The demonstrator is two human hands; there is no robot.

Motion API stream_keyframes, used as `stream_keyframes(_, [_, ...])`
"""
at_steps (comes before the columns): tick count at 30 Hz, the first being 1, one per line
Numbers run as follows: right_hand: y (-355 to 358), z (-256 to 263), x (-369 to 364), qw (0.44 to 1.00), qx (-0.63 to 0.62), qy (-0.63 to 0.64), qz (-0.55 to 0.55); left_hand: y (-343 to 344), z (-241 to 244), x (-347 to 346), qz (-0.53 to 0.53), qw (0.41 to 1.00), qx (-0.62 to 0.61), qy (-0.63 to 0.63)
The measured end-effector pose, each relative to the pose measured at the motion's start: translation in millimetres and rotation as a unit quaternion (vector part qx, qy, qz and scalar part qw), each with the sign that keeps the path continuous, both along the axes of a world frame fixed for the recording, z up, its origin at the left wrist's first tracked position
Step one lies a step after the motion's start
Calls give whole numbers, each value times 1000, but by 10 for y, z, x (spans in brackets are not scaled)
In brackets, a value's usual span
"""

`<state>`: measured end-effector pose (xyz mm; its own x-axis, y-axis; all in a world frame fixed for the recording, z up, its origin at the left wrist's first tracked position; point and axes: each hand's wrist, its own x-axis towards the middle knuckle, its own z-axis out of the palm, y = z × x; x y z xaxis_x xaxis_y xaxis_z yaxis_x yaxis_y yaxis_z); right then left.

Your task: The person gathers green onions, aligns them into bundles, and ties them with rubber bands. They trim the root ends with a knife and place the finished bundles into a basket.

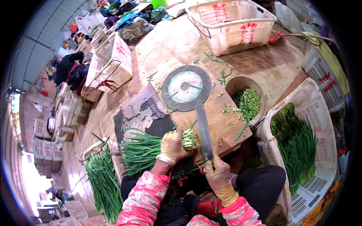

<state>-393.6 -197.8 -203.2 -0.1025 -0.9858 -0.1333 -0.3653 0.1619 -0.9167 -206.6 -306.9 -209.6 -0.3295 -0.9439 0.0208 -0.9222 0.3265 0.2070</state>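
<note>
My left hand (pixel 172 145), in a yellowish glove, is closed around a bunch of green leafy stalks (pixel 142 149), their pale cut ends pointing right. My gloved right hand (pixel 217 172) grips the near end of a long flat metal blade (pixel 204 130). The blade's far end meets a round dark disc with a pale dial-like centre (pixel 185 86), lying on a wooden board (pixel 223 124). Beyond the board's right edge stands a round tub (pixel 261 84) holding chopped stalk ends (pixel 249 104). The blade's handle is mostly hidden by my fingers.
A white plastic crate (pixel 329 141) at the right holds bundled greens (pixel 297 147). More greens (pixel 103 180) lie at my left. A torn dark sheet (pixel 141 115) lies beside the board. Other crates (pixel 232 31) stand ahead, and people in dark clothes (pixel 70 69) are at the upper left.
</note>
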Motion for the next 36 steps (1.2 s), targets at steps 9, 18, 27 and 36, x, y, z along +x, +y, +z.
stream_keyframes(9, [379, 100, -286, 995, -14, 96, 3, -202, -51, -527, 35, 956, 113, -267])
stream_keyframes(18, [473, -85, -48, 984, -12, 178, 22, -179, -248, -500, 58, 959, 1, -277])
stream_keyframes(27, [162, -83, 71, 969, 107, 205, 83, -202, -302, -460, 36, 966, 78, -245])
stream_keyframes(36, [-791, -313, 346, 970, 136, 184, 75, -290, -179, -558, 31, 974, 87, -206])
